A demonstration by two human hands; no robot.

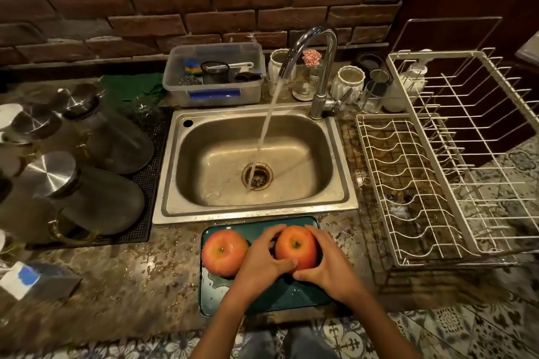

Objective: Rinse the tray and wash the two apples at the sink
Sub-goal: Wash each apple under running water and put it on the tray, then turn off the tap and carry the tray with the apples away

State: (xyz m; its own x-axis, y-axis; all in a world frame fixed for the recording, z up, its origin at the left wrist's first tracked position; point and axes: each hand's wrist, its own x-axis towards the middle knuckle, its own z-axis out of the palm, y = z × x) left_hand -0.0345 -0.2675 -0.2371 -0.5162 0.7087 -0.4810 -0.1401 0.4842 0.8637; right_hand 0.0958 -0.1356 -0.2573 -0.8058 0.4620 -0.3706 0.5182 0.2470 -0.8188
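Two hands (264, 264) (328, 268) gripping right apple (296, 246), green tray (262, 303), no legible writing

- tray (216, 299) middle hidden under both hands and 2 apples
- jars (87, 137) cut off at left edge
- plastic tub (214, 93) contents too small to tell

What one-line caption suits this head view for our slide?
Both hands, left and right, cup one apple on a green tray beside a second apple, tap running into the sink.
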